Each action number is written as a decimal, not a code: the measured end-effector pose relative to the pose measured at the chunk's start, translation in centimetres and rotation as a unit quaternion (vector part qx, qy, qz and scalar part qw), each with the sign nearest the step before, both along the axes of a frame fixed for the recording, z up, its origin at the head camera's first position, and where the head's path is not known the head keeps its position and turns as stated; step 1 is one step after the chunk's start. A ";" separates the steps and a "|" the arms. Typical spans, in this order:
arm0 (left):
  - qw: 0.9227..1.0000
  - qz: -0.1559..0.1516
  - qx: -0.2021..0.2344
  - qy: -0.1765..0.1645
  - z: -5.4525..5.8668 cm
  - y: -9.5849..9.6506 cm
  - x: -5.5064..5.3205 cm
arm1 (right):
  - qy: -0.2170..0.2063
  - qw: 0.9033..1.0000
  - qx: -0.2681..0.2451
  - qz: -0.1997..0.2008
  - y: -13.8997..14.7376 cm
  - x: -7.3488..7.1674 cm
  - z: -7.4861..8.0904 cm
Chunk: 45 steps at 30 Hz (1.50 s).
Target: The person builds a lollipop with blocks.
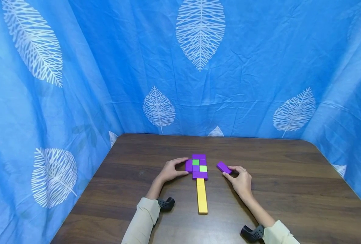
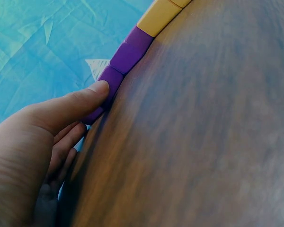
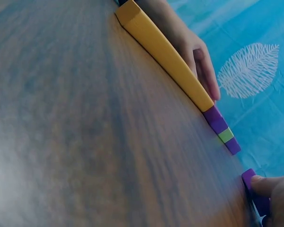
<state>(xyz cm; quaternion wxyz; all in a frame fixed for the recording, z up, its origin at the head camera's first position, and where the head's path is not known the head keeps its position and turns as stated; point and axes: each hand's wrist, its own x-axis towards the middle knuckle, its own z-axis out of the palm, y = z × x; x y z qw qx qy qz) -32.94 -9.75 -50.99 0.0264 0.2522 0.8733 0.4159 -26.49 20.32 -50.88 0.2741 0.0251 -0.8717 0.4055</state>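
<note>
On the table, purple and green blocks lie side by side in a flat cluster, with two green blocks [image 1: 203,168] among the purple ones. A yellow strip [image 1: 202,200] runs from the cluster's near side toward the person. My left hand [image 1: 169,170] pinches the purple block [image 1: 189,166] on the cluster's left side, its thumb [image 2: 92,92] on the near end and fingers around the far end. To the right, apart from the cluster, my right hand [image 1: 242,181] holds a tilted purple block [image 1: 223,167] between thumb and fingers. The right wrist view shows that block [image 3: 248,176] partly behind the thumb.
The brown wooden table [image 1: 290,189] extends on both sides of the blocks. A blue curtain [image 1: 247,78] with white leaf prints hangs behind its far edge and along the sides. Black wrist devices [image 1: 166,204] sit at both cuffs.
</note>
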 end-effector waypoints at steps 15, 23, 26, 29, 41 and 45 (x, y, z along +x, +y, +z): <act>1.000 0.005 -0.001 -0.003 0.2 -0.3 0.0 | 0.031 0.999 0.028 -0.002 -0.9 0.2 -0.3; 1.000 0.000 -0.001 0.009 0.1 -0.3 0.0 | 0.018 1.000 0.022 0.001 -1.1 0.4 -0.3; 1.000 -0.002 -0.002 0.009 0.0 -0.3 0.0 | -0.003 1.000 0.014 0.021 -0.6 0.2 -0.2; 1.000 -0.003 0.001 0.006 0.0 -0.2 -0.1 | -0.033 0.998 0.011 0.056 0.3 -0.3 -0.1; 1.000 -0.001 0.003 0.003 0.1 -0.1 0.0 | -0.111 0.968 0.056 0.219 4.0 -2.6 0.1; 1.000 -0.004 0.001 0.000 0.1 -0.1 0.0 | -0.116 0.958 0.085 0.249 4.5 -3.1 0.1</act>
